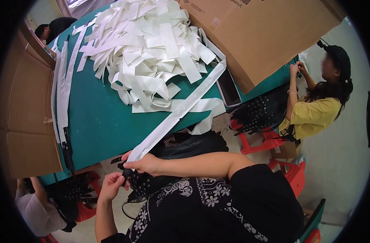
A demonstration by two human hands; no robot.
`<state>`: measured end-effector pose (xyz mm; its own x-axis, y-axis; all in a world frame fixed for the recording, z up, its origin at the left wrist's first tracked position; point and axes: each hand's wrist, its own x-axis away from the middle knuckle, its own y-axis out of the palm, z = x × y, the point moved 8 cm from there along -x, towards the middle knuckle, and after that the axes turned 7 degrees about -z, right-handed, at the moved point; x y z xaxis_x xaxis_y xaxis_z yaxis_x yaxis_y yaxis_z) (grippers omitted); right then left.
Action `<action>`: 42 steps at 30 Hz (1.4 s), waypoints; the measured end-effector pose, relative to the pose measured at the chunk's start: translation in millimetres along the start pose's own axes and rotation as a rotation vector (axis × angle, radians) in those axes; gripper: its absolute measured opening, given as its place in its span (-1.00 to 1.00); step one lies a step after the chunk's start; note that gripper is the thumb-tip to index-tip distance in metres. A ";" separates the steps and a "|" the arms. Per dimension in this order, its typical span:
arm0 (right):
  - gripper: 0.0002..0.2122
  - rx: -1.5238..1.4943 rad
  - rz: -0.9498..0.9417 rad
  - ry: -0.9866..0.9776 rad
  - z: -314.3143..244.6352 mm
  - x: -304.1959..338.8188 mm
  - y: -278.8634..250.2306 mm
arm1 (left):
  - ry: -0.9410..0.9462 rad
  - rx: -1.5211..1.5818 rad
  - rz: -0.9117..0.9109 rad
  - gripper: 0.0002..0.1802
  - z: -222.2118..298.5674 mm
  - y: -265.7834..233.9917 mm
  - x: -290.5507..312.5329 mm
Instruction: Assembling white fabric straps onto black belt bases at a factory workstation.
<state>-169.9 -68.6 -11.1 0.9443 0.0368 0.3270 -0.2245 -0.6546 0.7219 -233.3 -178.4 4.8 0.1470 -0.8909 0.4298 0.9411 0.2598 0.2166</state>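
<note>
A long white strip (181, 114) runs diagonally from the table down to my hands. My right hand (149, 163) is closed around its near end, thumb on top. Just below, my left hand (113, 185) pinches a black belt end (128, 173) that shows at the strip's end. How far the belt reaches along the strip is hidden. Black straps with metal eyelets (142, 187) lie beneath my hands, near my lap. Beyond, a large heap of white strips (144, 44) covers the far part of the green table (100, 121).
White-covered belts (62, 89) with black ends lie along the table's left side, by a cardboard box (27, 109). A bigger cardboard box (262, 36) and a phone (229, 91) are at the right. People sit right (314, 113), lower left (41, 212) and far left (60, 28).
</note>
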 end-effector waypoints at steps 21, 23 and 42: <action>-0.72 0.204 -0.207 -0.042 43.6 -14.5 71.5 | 0.133 0.162 0.215 -0.81 -26.3 -21.3 68.2; -0.72 0.269 -0.170 -0.077 46.3 -18.7 58.3 | 0.122 0.357 0.064 -0.72 -15.6 -7.1 64.8; -0.83 0.484 0.427 -1.060 -453.7 101.5 -66.0 | -0.061 0.212 0.037 -0.90 -11.6 5.4 57.0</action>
<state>-168.4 320.9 251.2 0.5966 -0.7288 -0.3360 -0.6626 -0.6836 0.3061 -216.3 -232.1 20.3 0.1554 -0.8567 0.4918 0.8491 0.3703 0.3768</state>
